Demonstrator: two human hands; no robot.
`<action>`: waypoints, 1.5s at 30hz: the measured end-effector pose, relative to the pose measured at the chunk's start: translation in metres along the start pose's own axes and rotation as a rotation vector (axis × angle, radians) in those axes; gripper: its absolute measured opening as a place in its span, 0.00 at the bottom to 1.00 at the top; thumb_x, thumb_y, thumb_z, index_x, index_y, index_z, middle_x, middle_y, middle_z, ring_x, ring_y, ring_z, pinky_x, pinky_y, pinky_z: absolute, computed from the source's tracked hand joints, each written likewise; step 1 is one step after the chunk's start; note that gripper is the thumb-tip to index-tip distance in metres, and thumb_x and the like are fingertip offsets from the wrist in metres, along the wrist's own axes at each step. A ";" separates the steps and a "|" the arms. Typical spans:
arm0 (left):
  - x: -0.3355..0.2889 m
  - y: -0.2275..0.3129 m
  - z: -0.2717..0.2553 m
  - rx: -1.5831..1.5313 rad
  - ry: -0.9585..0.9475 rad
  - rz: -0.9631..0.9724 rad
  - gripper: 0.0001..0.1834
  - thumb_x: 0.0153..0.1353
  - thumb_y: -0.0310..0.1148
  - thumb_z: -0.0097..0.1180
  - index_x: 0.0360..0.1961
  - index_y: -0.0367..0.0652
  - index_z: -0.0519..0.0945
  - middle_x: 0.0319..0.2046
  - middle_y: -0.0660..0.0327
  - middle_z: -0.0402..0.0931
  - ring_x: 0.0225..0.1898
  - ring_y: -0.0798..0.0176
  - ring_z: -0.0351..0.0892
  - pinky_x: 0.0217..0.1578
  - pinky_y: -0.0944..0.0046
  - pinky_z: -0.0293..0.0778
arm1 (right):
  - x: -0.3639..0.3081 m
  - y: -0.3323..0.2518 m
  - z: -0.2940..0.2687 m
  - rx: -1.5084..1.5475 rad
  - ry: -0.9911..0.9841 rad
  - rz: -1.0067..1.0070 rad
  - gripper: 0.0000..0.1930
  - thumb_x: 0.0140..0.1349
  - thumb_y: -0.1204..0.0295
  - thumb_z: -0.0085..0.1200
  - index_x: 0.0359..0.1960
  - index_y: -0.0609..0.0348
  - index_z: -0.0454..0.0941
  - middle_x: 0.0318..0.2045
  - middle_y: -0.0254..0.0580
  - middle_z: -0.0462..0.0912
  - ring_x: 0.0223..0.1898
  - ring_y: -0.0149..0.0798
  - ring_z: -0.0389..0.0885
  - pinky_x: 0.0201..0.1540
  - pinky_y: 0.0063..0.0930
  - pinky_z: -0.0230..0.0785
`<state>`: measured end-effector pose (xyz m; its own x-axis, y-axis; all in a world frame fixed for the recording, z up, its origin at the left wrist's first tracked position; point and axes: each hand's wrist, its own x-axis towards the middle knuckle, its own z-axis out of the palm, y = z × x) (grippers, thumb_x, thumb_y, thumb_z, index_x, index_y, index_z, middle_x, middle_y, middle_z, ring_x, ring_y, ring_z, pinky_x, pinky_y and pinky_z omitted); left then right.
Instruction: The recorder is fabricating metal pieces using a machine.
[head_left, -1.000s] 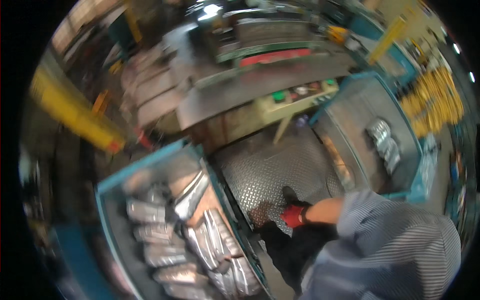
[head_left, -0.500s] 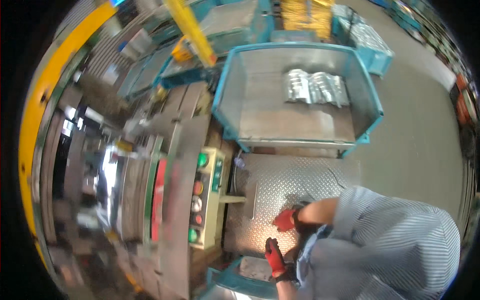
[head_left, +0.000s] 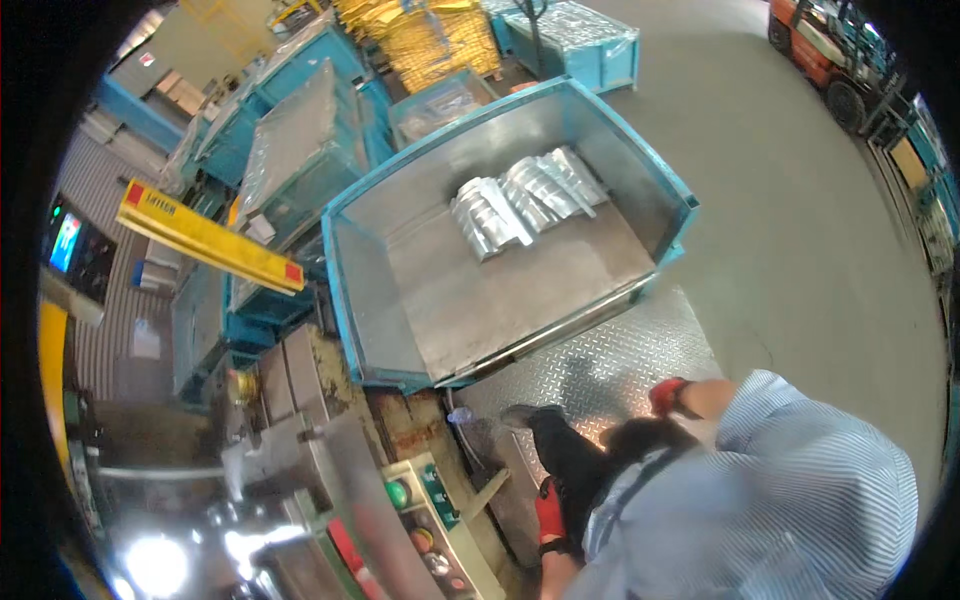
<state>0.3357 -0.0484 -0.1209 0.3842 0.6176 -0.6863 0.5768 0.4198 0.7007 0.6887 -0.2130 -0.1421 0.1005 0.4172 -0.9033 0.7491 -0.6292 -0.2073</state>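
My left hand [head_left: 548, 512], in a red and black glove, hangs beside my dark-trousered leg near the control box. Its fingers are loosely stretched and I see nothing in them. My right hand [head_left: 668, 397], in a red glove, is out above the patterned metal floor plate [head_left: 640, 345]. Its fingers are foreshortened, and no held thing shows. Ahead stands a blue-rimmed metal bin [head_left: 440, 340]. Inside lie several shiny, ribbed, curved metal parts [head_left: 535, 195], grouped toward its far side. Both hands are apart from the bin and the parts.
A cream control box [head_left: 450, 530] with coloured buttons stands at the lower left, beside machinery. A yellow post [head_left: 210, 235] juts out left of the bin. Behind are blue crates [head_left: 290, 140] and a yellow stack [head_left: 430, 40]. A forklift [head_left: 840, 60] is at the far right.
My view has turned, so the bin appears tilted and lower, and the forklift shows. My hands have moved apart; the right is farther right. One leg now shows stretched forward.
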 end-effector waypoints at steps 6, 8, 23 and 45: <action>0.120 0.078 -0.043 0.442 -0.197 0.203 0.25 0.65 0.46 0.51 0.46 0.31 0.79 0.39 0.45 0.81 0.43 0.54 0.80 0.46 0.55 0.73 | 0.032 -0.019 0.007 0.274 0.141 -0.045 0.21 0.57 0.58 0.49 0.46 0.58 0.82 0.48 0.51 0.82 0.52 0.53 0.80 0.51 0.46 0.73; 0.162 0.112 -0.081 0.426 -0.021 0.321 0.26 0.63 0.47 0.54 0.45 0.31 0.79 0.41 0.41 0.81 0.46 0.47 0.80 0.47 0.52 0.73 | 0.107 -0.014 0.026 0.403 0.353 -0.108 0.22 0.57 0.57 0.48 0.46 0.58 0.81 0.48 0.52 0.82 0.52 0.53 0.80 0.52 0.47 0.72; 0.425 0.497 -0.214 1.064 0.581 0.690 0.35 0.56 0.44 0.60 0.60 0.34 0.68 0.56 0.39 0.68 0.59 0.39 0.66 0.61 0.47 0.61 | 0.080 -0.101 -0.227 0.852 0.682 0.263 0.29 0.59 0.52 0.50 0.51 0.67 0.76 0.47 0.62 0.79 0.52 0.59 0.77 0.57 0.44 0.68; 0.522 0.460 -0.237 1.552 0.726 0.550 0.36 0.65 0.36 0.50 0.70 0.34 0.52 0.68 0.36 0.49 0.68 0.38 0.53 0.67 0.49 0.55 | 0.399 0.011 -0.440 2.111 0.271 0.540 0.23 0.63 0.45 0.50 0.43 0.52 0.76 0.33 0.34 0.76 0.32 0.35 0.76 0.35 0.30 0.75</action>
<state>0.6300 0.6245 -0.1106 0.6315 0.7737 0.0509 0.7483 -0.5910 -0.3011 1.0254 0.2351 -0.3396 0.1987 -0.0571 -0.9784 -0.9633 -0.1951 -0.1843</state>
